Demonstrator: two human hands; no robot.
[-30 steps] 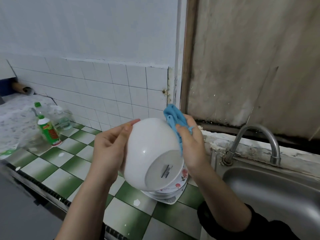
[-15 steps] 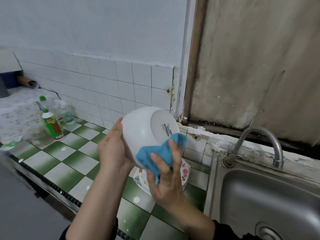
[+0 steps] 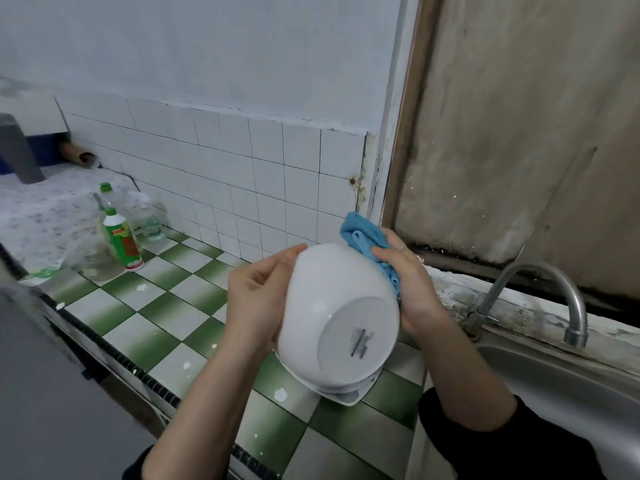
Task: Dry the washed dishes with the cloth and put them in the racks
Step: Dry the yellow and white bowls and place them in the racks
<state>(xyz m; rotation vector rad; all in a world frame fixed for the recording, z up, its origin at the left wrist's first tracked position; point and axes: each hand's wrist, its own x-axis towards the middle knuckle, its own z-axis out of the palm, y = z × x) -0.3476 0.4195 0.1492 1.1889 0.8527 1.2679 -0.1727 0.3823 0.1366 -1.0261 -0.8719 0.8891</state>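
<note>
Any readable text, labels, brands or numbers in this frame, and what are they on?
No text can be read.
Dark stamp on the underside of the white ceramic bowl: motion-blurred, unreadable.
Red and green label on the green-capped white plastic bottle: print too small to read.
Clear plastic bottles behind it: no legible label.

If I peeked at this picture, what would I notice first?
First, the big white bowl held up in the middle, its bottom facing you. The left hand grips one side while the right hand presses a blue cloth against the other. Below lies a green-and-white checkered counter, with a curved metal faucet at right.
</note>
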